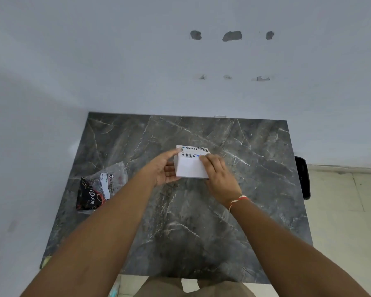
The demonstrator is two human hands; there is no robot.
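Note:
A small white box (191, 166) with a printed "Dart" label and black markings on top sits near the middle of a dark marble table (244, 189). My left hand (165, 168) cups the box's left side, thumb up at the top corner and fingers curled under the near edge. My right hand (219, 174) lies over the box's right side, its fingertips bent onto the top by the label. A red and white thread is tied round my right wrist.
A clear plastic bag holding a dark "Dove" packet (99, 189) lies at the table's left. A black object (302, 176) hangs off the table's right edge. A white wall stands behind the table, and a tiled floor lies to the right.

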